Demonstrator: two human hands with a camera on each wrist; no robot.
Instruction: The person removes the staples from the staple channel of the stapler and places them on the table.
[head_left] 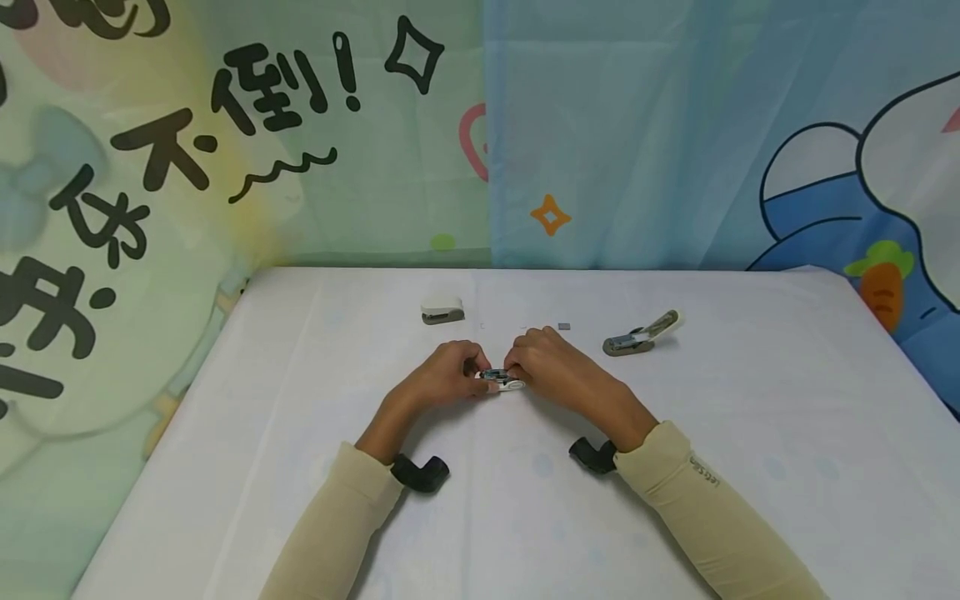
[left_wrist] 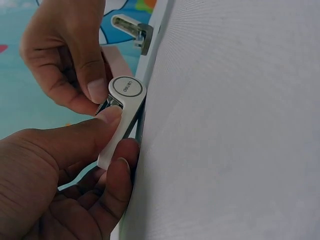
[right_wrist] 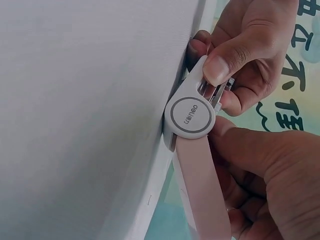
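Observation:
In the head view a small stapler [head_left: 510, 384], opened up, is between both hands low at the table's middle. The wrist views show its white body [right_wrist: 190, 117] with a round printed badge, and a long pink arm [right_wrist: 202, 185] swung away. My left hand [head_left: 459, 372] pinches the white end, its thumb beside the metal staple channel [right_wrist: 218, 92]. My right hand [head_left: 558, 367] is at the other side, thumb and finger pinching by the metal part near the round hinge. Its fingers partly hide what they touch.
Behind the hands stands a closed white and grey stapler [head_left: 442, 312]. An opened grey-green stapler [head_left: 637, 336] lies to the right. A small grey strip [head_left: 564, 326] is between them on the white-covered table [head_left: 360, 317]. A loose staple [right_wrist: 149, 200] lies near the edge of the right wrist view.

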